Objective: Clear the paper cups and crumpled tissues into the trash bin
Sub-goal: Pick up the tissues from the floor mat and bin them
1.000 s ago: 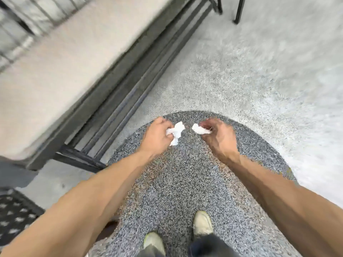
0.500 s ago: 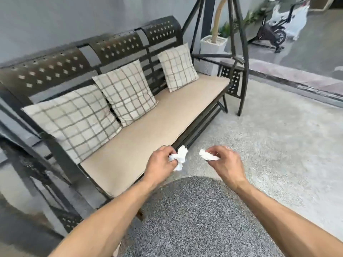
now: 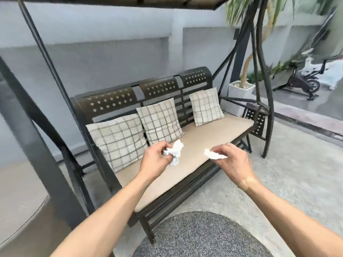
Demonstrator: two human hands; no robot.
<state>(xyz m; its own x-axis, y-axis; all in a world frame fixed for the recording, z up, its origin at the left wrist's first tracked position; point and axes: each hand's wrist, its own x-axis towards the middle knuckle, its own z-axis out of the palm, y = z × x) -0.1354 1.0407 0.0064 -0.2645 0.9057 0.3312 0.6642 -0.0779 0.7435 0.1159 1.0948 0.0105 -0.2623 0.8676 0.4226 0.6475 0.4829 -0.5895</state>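
Since half a second ago our view has tipped upward, and the swing's canopy (image 3: 115,1) now shows overhead. Nearest us, below both hands, lies a grey speckled rug (image 3: 202,236). Our left hand (image 3: 156,160) curls its fingers around a crumpled tissue (image 3: 174,153). Just to its right, apart from it, our right hand (image 3: 232,160) pinches a smaller tissue piece (image 3: 213,154). Beyond both hands runs the swing bench (image 3: 204,138) with its tan seat, and three checked cushions (image 3: 159,121) lean against its back.
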